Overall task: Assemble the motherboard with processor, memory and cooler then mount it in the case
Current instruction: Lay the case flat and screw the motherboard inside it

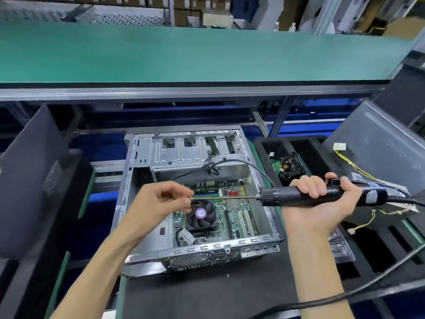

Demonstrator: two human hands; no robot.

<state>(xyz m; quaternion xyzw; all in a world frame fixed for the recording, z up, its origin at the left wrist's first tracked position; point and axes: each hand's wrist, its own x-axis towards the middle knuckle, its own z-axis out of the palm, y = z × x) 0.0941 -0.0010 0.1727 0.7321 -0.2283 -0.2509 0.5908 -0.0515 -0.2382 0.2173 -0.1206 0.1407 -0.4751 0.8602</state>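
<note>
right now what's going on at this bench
A person is working over an open computer case with the motherboard and its cooler fan already inside. The right hand grips an electric screwdriver, held sideways, while the left hand pinches at the bit's tip, apparently loading a screw.

Case on black mat.

- The motherboard lies in the case, the cooler on it.
- A drive cage sits behind the board.
- A foam tray lies right of the case.
- A shelf runs behind, above.
</note>
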